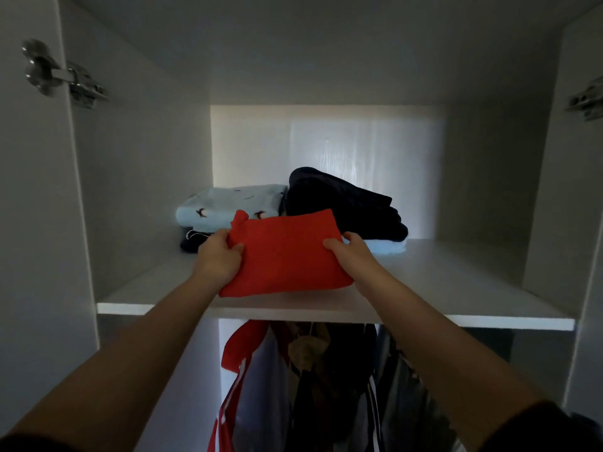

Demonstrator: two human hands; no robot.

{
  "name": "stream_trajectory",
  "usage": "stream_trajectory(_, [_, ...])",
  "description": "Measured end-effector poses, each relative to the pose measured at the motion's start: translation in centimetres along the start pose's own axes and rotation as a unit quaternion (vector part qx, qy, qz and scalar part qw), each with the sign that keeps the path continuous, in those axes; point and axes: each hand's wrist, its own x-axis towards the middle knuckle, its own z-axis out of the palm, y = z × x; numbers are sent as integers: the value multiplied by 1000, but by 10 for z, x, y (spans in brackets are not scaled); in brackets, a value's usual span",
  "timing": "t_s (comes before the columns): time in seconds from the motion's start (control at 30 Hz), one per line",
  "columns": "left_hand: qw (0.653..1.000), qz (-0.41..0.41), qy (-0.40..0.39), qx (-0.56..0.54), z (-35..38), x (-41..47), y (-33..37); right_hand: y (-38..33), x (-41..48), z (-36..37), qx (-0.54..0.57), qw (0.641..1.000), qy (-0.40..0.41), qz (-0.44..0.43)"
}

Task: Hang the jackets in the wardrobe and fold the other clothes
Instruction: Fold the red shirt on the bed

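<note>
Both bare forearms are extending upward and forward from the bottom corners of the view, converging on the upper compartment of a white wardrobe (146, 158). The left hand (218, 259) is gripping the left edge of a folded red knit garment (287, 256), with the thumb lying across the top face and the fingers curling round the edge. The right hand (354, 259) is gripping the right edge in the same manner, thumb on top and fingers wrapping behind. The wrists are sitting roughly level with each other, and a dark sleeve edge is showing at each lower corner. The red garment is sitting between the two hands over the front part of the white shelf (456, 288), its far edge raised higher than its near edge; whether the near edge is touching the shelf cannot be told. Behind it, towards the back of the shelf, a folded light blue garment with small bird motifs (228, 203) is lying on top of a dark folded item (192, 243). Just beside that stack, to the right, a folded dark navy garment (342, 203) is resting on a pale blue folded item (388, 246). Below the shelf, a row of hanging clothes (326, 370) is occupying the lower compartment, with a red and white garment (238, 360) at its left end. A metal hinge (62, 73) is showing on the left side wall and another metal hinge (587, 101) on the right.
</note>
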Motion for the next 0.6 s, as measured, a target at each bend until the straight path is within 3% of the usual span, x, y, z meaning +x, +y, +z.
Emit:
stream_trajectory(0.27, [979, -4, -141, 149, 71, 52, -30, 30, 62, 3, -209, 973, 43, 91])
stream_trajectory(0.37, [966, 70, -109, 225, 72, 57, -26, 29, 70, 3, -429, 899, 82, -15])
stream_trajectory(0.4, [963, 124, -99, 220, 73, 57, -23, 29, 71, 5, -475, 874, 70, -79])
stream_trajectory(0.47, [949, 202, -172, 171, 75, 55, -15, 31, 74, 12, -487, 861, -53, -134])
stream_trajectory(0.53, [917, 213, -278, 188, 77, 54, -17, 35, 79, 22, -481, 860, -144, -90])
stream_trajectory(0.6, [895, 203, -323, 230, 66, 64, -27, 34, 82, 39, -477, 863, -157, -58])
